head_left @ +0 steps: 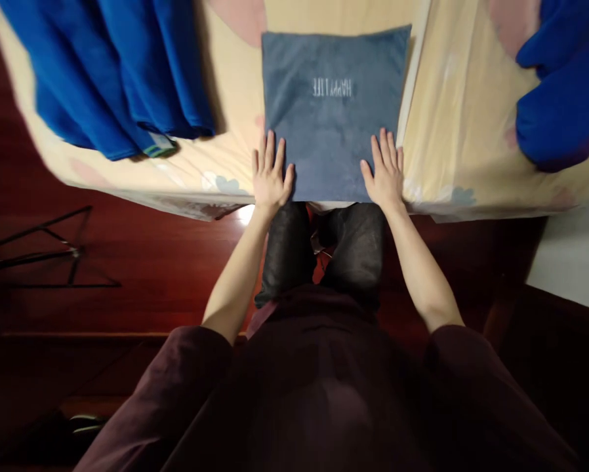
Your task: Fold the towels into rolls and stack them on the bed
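A grey-blue square cushion cover (334, 131) lies flat on the patterned cream sheet (240, 154), its near edge along the edge of the bed or table. White lettering reading "HAPPY LIFE" appears upside down on it. My left hand (271, 174) rests palm down at the cover's near left corner, fingers spread and pointing away from me. At the near right corner my right hand (385, 174) lies flat in the same way, partly on the cover. Neither hand grips anything.
Blue folded cloth (122, 72) with a small label lies to the left. More blue cloth (563, 98) is bunched at the right. A black metal stand (73, 252) stands on the dark red floor (176, 275) at the left.
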`<state>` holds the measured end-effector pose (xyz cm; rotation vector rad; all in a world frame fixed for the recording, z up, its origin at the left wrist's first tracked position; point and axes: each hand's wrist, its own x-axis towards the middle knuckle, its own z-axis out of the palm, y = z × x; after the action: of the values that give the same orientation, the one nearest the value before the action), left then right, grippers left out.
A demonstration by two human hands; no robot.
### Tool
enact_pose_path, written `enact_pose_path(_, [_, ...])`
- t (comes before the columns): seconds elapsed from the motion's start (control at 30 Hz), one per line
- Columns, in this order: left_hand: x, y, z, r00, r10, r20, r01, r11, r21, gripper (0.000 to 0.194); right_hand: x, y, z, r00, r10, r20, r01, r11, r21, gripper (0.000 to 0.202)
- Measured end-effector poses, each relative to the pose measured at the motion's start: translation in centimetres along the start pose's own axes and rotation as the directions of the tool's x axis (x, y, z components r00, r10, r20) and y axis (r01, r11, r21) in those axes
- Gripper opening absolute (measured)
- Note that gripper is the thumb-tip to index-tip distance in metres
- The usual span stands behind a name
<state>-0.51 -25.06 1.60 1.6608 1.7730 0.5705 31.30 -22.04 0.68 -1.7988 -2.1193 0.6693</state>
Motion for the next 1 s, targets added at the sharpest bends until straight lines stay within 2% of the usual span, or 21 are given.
enact_pose_path(0.1, [-4.8, -1.7, -0.3, 0.999, -0.025, -0.037, 0.026, 0.999, 0.025, 0.080, -3.0, 0.7, -0.5, 0.997, 0.065, -0.045, -0.063, 0.997, 0.053, 0.067])
enact_pose_path(0.17, [-9.3, -3.0, 0.2, 0.998, -0.056, 0.005, 0.056, 0.998, -0.005, 0.083, -5.9, 0.6, -0.3, 0.992, 0.104, -0.065, -0.099, 0.992, 0.073, 0.064])
enact_pose_path(0.2, [-11.7, -3.7, 0.5, 0.992, -0.100, 0.071, 0.103, 0.994, -0.034, 0.087, -7.5, 0.5, 0.0, 0.990, 0.116, -0.076, -0.109, 0.990, 0.091, 0.064])
enact_pose_path(0.27, [-16.3, -5.1, 1.4, 0.945, -0.264, 0.195, 0.285, 0.954, -0.088, 0.088, -11.2, 0.2, 0.8, 0.985, 0.142, -0.102, -0.125, 0.979, 0.162, 0.063])
enact_pose_path(0.3, [-18.4, -5.8, 1.7, 0.913, -0.360, 0.192, 0.385, 0.917, -0.109, 0.084, -13.1, 0.1, 1.4, 0.978, 0.179, -0.110, -0.152, 0.963, 0.221, 0.062])
enact_pose_path(0.37, [-21.4, -7.0, 2.2, 0.886, -0.425, 0.187, 0.450, 0.884, -0.127, 0.080, -16.4, 0.2, 2.6, 0.943, 0.304, -0.136, -0.247, 0.912, 0.328, 0.058])
enact_pose_path(0.43, [-22.8, -7.8, 2.2, 0.851, -0.484, 0.202, 0.517, 0.840, -0.164, 0.069, -18.7, 0.7, 3.6, 0.910, 0.377, -0.173, -0.300, 0.886, 0.354, 0.052])
enact_pose_path(0.5, [-22.8, -8.1, 2.1, 0.850, -0.491, 0.192, 0.524, 0.828, -0.202, 0.060, -19.8, 1.4, 4.3, 0.874, 0.423, -0.239, -0.315, 0.867, 0.386, 0.047])
enact_pose_path(0.57, [-21.7, -8.0, 2.0, 0.873, -0.463, 0.151, 0.487, 0.835, -0.254, 0.057, -19.9, 2.1, 4.8, 0.845, 0.439, -0.306, -0.299, 0.862, 0.410, 0.047])
enact_pose_path(0.7, [-17.4, -7.0, 2.1, 0.907, -0.417, 0.057, 0.402, 0.817, -0.414, 0.060, -18.4, 3.4, 5.2, 0.821, 0.420, -0.386, -0.245, 0.871, 0.426, 0.049])
enact_pose_path(0.8, [-13.3, -6.3, 2.0, 0.909, -0.417, 0.013, 0.356, 0.760, -0.544, 0.062, -16.3, 4.0, 4.5, 0.821, 0.438, -0.366, -0.223, 0.837, 0.500, 0.049])
enact_pose_path(0.9, [-9.5, -5.6, 1.8, 0.908, -0.418, 0.018, 0.326, 0.680, -0.657, 0.065, -13.5, 3.8, 3.3, 0.843, 0.475, -0.251, -0.208, 0.719, 0.663, 0.053])
enact_pose_path(1.0, [-6.9, -4.8, 1.7, 0.913, -0.404, 0.052, 0.316, 0.619, -0.719, 0.056, -11.1, 2.8, 2.5, 0.839, 0.541, -0.058, -0.238, 0.461, 0.855, 0.057])
